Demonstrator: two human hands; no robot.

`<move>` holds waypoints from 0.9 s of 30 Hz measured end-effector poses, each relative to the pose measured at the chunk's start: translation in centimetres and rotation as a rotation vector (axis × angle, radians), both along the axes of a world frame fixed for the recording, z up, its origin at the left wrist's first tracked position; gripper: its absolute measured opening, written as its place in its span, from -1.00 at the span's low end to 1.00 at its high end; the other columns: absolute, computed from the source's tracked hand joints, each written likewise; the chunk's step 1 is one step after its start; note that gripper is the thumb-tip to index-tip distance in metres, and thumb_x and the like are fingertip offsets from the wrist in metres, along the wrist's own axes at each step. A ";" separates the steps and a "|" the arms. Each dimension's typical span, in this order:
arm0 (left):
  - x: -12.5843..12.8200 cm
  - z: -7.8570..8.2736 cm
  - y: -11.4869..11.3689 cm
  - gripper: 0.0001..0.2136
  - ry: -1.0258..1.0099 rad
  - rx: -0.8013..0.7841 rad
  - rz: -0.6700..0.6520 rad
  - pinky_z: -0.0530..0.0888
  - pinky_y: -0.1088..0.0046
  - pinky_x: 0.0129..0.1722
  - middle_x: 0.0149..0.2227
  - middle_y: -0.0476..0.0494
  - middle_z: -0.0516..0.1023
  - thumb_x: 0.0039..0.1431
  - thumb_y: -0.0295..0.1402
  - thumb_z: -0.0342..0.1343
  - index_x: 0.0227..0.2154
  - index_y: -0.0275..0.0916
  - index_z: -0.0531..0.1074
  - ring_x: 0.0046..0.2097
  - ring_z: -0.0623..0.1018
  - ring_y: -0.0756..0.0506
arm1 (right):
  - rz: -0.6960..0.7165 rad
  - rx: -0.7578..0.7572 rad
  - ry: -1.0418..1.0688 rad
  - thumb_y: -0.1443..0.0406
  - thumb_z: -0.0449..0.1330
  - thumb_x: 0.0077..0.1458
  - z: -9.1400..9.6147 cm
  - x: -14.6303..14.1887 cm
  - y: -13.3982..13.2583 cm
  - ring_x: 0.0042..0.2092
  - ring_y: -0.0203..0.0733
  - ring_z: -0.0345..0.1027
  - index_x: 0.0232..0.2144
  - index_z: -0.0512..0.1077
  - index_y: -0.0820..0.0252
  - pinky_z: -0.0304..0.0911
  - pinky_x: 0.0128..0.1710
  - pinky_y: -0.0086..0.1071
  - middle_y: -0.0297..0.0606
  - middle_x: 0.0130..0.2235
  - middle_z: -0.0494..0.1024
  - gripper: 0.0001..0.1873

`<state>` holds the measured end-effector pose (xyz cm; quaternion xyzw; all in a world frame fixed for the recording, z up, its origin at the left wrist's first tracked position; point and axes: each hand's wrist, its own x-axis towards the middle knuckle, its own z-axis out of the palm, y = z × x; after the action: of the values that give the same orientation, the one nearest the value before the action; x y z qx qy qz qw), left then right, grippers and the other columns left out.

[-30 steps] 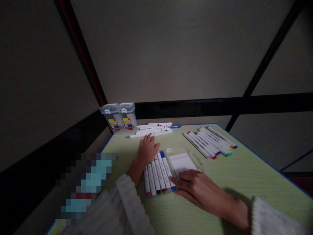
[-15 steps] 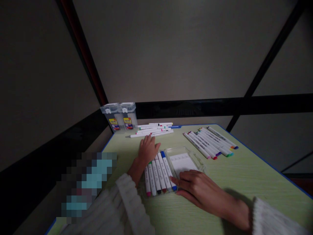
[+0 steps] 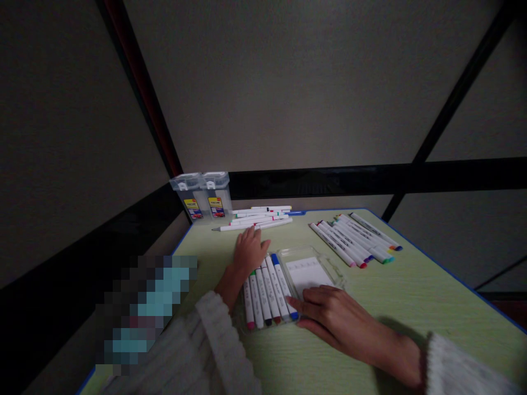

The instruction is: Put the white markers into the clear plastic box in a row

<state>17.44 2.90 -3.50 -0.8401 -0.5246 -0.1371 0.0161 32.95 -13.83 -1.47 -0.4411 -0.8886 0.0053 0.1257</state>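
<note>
A clear plastic marker case (image 3: 325,260) lies open on the green table (image 3: 411,296), with several white markers (image 3: 267,293) side by side in its left half and a white card in its right half. My left hand (image 3: 249,249) rests flat on the far ends of those markers, fingers stretched out. My right hand (image 3: 333,318) lies at the case's near edge, fingers extended, with fingertips touching the blue-capped marker (image 3: 284,285).
A row of several coloured-cap markers (image 3: 356,238) lies at the right back. Another loose group of markers (image 3: 259,218) lies at the back centre, beside two upright clear boxes (image 3: 201,195) with yellow labels. Black rails border the table behind.
</note>
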 end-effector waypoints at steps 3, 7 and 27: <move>0.0 0.0 0.0 -0.56 -0.003 0.006 -0.001 0.09 0.22 0.10 0.13 -0.33 0.17 0.14 -0.19 -0.18 0.02 -0.35 0.18 0.15 0.16 -0.17 | -0.001 -0.002 -0.013 0.22 -0.02 0.16 -0.1 0.0 0.0 -0.36 -0.19 0.30 -0.09 0.33 0.18 0.16 -0.38 -0.35 -0.26 -0.37 0.42 -0.69; 0.0 0.0 0.1 -0.56 -0.012 0.009 0.003 0.09 0.21 0.10 0.11 -0.32 0.19 0.14 -0.18 -0.17 0.02 -0.34 0.17 0.15 0.16 -0.17 | 0.003 0.002 -0.012 0.22 -0.01 0.15 -0.2 0.0 -0.1 -0.35 -0.19 0.30 -0.09 0.32 0.19 0.16 -0.37 -0.35 -0.26 -0.38 0.42 -0.69; -0.1 0.3 0.1 -0.61 -0.044 0.029 -0.039 0.22 0.33 0.01 -0.05 -0.30 0.27 0.10 -0.23 -0.11 -0.08 -0.41 0.24 -0.04 0.34 -0.15 | -0.001 0.008 0.019 0.25 -0.01 0.15 0.0 0.0 0.0 -0.36 -0.20 0.30 -0.09 0.33 0.17 0.16 -0.38 -0.36 -0.26 -0.38 0.42 -0.70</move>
<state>17.34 3.04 -3.20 -0.8466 -0.5062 -0.1635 0.0143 32.91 -13.79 -1.42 -0.4408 -0.8872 0.0060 0.1359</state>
